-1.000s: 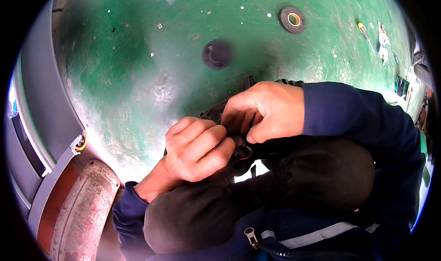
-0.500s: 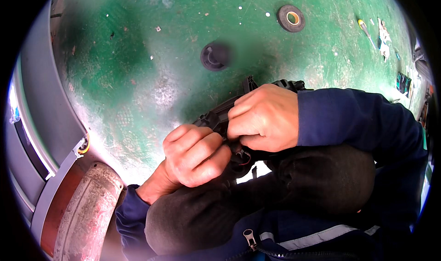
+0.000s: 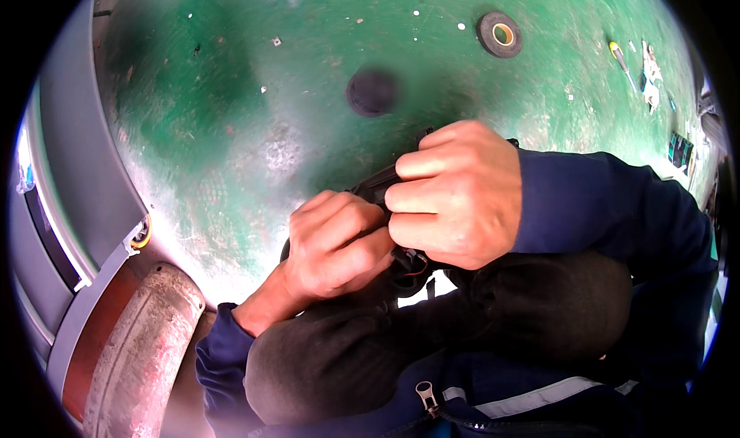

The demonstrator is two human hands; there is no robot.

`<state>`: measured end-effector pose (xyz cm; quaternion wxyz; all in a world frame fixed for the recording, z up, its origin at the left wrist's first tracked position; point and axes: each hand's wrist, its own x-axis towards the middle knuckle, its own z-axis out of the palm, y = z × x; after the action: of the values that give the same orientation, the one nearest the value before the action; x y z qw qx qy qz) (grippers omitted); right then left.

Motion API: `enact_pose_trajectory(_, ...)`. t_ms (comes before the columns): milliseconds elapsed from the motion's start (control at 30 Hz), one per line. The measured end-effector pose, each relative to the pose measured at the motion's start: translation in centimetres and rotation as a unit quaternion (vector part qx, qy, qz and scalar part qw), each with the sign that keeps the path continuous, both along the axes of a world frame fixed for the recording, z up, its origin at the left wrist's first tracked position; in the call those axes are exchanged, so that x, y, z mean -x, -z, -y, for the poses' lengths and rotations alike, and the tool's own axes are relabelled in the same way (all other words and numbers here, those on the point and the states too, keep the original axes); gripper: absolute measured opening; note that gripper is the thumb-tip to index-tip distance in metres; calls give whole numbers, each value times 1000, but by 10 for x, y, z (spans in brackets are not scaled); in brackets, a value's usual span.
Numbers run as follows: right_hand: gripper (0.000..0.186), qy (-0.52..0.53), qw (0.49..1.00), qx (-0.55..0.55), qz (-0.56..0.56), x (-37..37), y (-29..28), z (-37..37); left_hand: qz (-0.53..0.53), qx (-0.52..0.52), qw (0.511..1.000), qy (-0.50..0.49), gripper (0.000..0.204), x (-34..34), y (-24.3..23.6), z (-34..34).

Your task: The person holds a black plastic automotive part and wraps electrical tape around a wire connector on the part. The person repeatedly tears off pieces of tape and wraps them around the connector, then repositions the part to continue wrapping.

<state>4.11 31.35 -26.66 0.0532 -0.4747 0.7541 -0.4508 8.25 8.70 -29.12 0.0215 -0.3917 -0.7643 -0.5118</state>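
Observation:
A black plastic assembly (image 3: 379,182) lies over my knees, mostly covered by my hands. My left hand (image 3: 339,245) is closed above its left part, fingers curled and knuckles up. Close against it, my right hand (image 3: 455,199) is closed too, its fingertips turned down toward the assembly. Whatever the fingertips of either hand pinch is hidden beneath them. Below the gap between the hands, thin wires (image 3: 417,262) show in a dark recess of the assembly.
On the green floor (image 3: 223,153) lie a dark round cap-like part (image 3: 373,92), blurred, a roll of black tape (image 3: 499,35) and a yellow-handled screwdriver (image 3: 621,64). A grey panel (image 3: 85,129) and a worn, rounded metal piece (image 3: 146,353) stand at the left.
My right hand has shifted slightly right and turned, its fingers now further over the assembly. My left hand has moved a little up and right. The view has shifted slightly.

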Motion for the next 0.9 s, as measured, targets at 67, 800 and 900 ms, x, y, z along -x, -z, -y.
enact_pose_trajectory(67, 22, 4, 999, -35, -6, 3, -6, -4, 20, -19, 1000, 1, 31, 0, 3, 0)
enact_pose_trajectory(800, 15, -18, 996, -80, 16, 5, 0, -12, 149, -45, 988, 11, 32, -5, 4, 1)
enact_pose_trajectory(900, 18, -21, 996, -52, -66, 9, 0, -13, 262, -58, 963, 20, 30, -7, 4, 1)
